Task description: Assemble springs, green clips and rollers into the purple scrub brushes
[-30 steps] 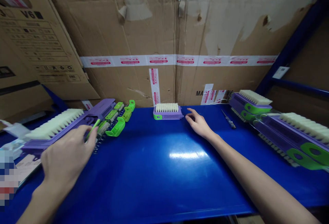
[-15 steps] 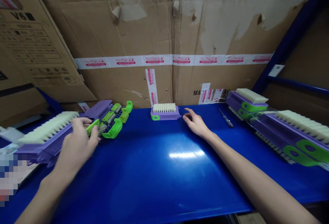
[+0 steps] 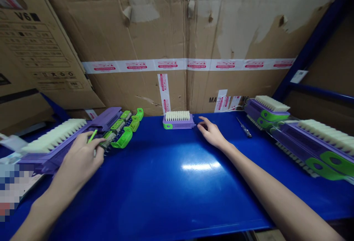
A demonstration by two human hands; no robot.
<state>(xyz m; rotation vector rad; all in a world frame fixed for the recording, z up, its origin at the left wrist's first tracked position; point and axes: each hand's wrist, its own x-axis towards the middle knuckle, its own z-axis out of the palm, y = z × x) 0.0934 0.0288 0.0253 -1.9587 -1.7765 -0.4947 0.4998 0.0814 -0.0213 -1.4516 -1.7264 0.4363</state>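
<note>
My left hand (image 3: 81,156) is closed in a pinch on a small green plastic end cap (image 3: 92,136), seen almost edge-on. It is just beside a purple brush body with cream bristles (image 3: 56,136) and a row of green parts. Among these are several loose green end caps (image 3: 123,138) and purple housings (image 3: 106,118). My right hand (image 3: 210,132) rests on the blue table with fingers loosely bent and apart, holding nothing. Close to its fingertips lies a purple brush (image 3: 179,120), bristles up, with a green cap at its left end.
On the right, purple brushes with green ends (image 3: 326,147) are stacked in pairs. A screwdriver (image 3: 244,128) lies near them on the blue table (image 3: 166,189). Cardboard (image 3: 138,31) walls the back, and a blue metal post (image 3: 312,38) rises at the right.
My left hand has moved slightly left and down with the green end cap, which has turned edge-on. My right hand has stayed in place.
</note>
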